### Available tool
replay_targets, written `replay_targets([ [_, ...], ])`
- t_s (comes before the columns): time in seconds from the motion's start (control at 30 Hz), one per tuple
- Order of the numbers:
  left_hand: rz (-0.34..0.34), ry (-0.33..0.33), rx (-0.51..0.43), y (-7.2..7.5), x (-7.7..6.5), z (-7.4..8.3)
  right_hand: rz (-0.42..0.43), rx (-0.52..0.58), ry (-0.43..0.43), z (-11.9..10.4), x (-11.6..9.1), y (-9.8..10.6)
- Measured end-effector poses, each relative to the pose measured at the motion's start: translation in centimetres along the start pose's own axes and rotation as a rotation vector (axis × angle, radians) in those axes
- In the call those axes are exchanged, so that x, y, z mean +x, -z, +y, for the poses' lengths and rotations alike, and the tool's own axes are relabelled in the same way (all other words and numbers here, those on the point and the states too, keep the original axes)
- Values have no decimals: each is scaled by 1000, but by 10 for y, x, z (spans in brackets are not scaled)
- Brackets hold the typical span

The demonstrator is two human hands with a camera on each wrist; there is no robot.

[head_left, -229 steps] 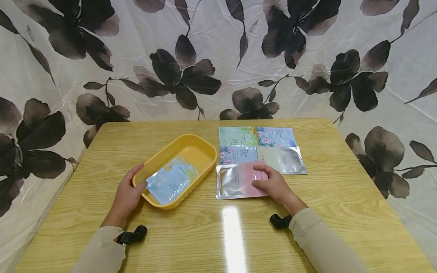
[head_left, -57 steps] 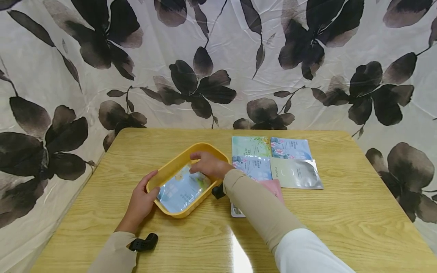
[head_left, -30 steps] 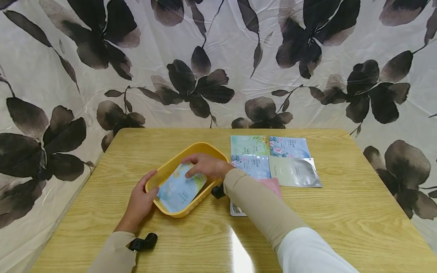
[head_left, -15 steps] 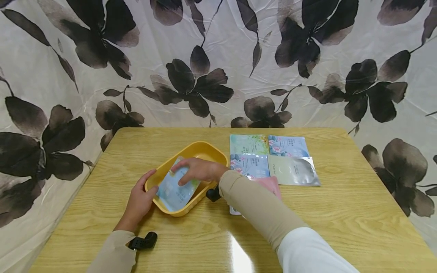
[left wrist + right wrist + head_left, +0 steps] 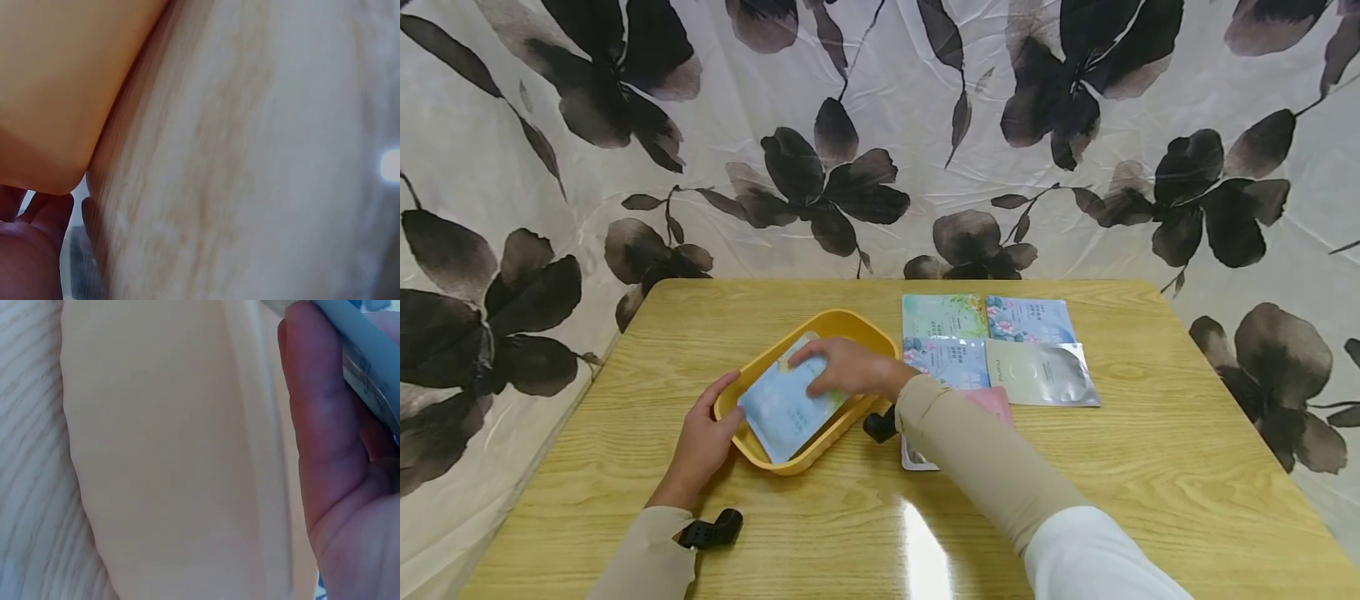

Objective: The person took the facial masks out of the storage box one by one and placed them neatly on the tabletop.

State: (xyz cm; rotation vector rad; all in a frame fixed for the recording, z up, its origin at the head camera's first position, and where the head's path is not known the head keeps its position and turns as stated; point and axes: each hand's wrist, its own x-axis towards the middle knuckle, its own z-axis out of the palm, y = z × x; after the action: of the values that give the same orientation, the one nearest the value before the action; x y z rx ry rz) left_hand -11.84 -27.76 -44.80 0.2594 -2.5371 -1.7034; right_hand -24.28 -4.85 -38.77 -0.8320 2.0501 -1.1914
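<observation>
A yellow plastic basin stands slantwise on the table, and my left hand holds its near left rim, thumb at the edge. The left wrist view has fingers of that left hand below the basin's wall. Reaching over the basin's right side, my right hand pinches a light blue face mask packet, which lies tilted inside the basin. In the right wrist view, the thumb of my right hand lies against the packet. The packet's far part is hidden behind the fingers.
Right of the basin lie a green packet, two blue floral packets, a pale green and silver packet, and a pink and silver packet partly under my right sleeve. A floral cloth hangs behind the table.
My right hand has gone from the pink packet into the basin and taken hold of the blue packet, raising and tilting it there. My left hand stays on the rim.
</observation>
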Motion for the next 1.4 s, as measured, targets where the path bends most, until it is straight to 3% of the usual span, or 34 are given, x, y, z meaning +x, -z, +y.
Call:
replay_targets([
  [0.2, -5, -3, 7, 2, -1, 1, 30, 130, 38, 3, -9, 10],
  [0.53, -1, 19, 24, 1, -1, 0, 152, 209, 43, 19, -36, 40],
  [0.77, 6, -4, 19, 1, 0, -2, 215, 228, 44, 27, -57, 61],
  [0.97, 13, -18, 13, 1, 0, -1, 257, 337, 47, 37, -75, 75],
  [1.07, 15, -21, 17, 1, 0, -1, 298, 320, 60, 44, -89, 83],
  [1.27, 12, -5, 15, 0, 0, -3, 385, 175, 91, 66, -120, 99],
  [1.4, 11, -8, 19, -1, 2, -2, 418, 179, 85, 83, -144, 106],
])
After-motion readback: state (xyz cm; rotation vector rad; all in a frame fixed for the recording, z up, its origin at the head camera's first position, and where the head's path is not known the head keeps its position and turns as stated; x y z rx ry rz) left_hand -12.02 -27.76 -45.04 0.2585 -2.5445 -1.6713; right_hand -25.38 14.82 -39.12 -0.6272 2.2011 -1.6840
